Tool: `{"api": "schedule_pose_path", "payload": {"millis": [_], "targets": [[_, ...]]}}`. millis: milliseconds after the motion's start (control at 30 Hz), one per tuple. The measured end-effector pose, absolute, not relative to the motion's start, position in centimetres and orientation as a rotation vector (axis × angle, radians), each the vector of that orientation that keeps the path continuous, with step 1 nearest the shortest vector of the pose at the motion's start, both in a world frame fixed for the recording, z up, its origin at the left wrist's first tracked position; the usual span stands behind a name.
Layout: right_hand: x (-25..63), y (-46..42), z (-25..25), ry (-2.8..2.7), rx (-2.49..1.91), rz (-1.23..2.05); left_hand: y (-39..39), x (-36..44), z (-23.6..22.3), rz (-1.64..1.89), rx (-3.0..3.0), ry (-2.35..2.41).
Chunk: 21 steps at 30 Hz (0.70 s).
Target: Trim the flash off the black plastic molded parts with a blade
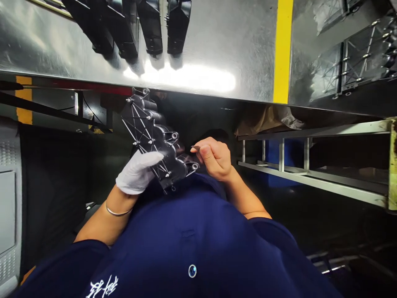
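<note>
My left hand (138, 171), in a white glove, grips a black ribbed plastic part (155, 140) with its thumb across the face. The part is tilted, with round bosses and thin crossing ribs, and is held just in front of my body below the table edge. My bare right hand (215, 157) is closed in a pinch to the right of the part. A small dark pointed tip (195, 147) sticks out between its thumb and fingers toward the part's edge; the rest of that tool is hidden in the hand.
On the metal table (217, 37) several long black plastic parts (150, 29) lie at the back left. A yellow stripe (283, 49) crosses the table. More ribbed black parts (356, 62) are at the right. A pale metal ladder-like rack (313, 180) stands low on the right, a grey machine (9, 203) at the left.
</note>
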State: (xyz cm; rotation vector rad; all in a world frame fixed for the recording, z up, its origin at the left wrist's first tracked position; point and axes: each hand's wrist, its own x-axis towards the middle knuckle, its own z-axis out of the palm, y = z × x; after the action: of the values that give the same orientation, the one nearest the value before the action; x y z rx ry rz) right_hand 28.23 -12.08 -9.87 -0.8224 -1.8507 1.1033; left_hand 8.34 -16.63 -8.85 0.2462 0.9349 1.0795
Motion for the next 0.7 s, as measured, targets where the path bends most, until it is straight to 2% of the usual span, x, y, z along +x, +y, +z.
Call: {"api": "schedule_pose_path", "payload": {"millis": [133,333,467,700], "targets": [[28.3,-11.2,-9.7,-2.075,-0.504,0.998,-16.9,8.0,-8.6,1.071,0.266,0.912],[28.7,-10.5,-8.3,-2.375,-0.425,0.921,-16.6,8.1,-8.4,1.030,0.271,0.924],[28.8,-10.3,-8.3,-2.377,-0.363,0.886,-16.7,8.3,-8.4,0.998,0.259,0.920],[28.5,-10.2,-8.6,-2.256,-0.466,0.603,-16.9,8.7,-8.7,1.025,0.177,0.943]]}}
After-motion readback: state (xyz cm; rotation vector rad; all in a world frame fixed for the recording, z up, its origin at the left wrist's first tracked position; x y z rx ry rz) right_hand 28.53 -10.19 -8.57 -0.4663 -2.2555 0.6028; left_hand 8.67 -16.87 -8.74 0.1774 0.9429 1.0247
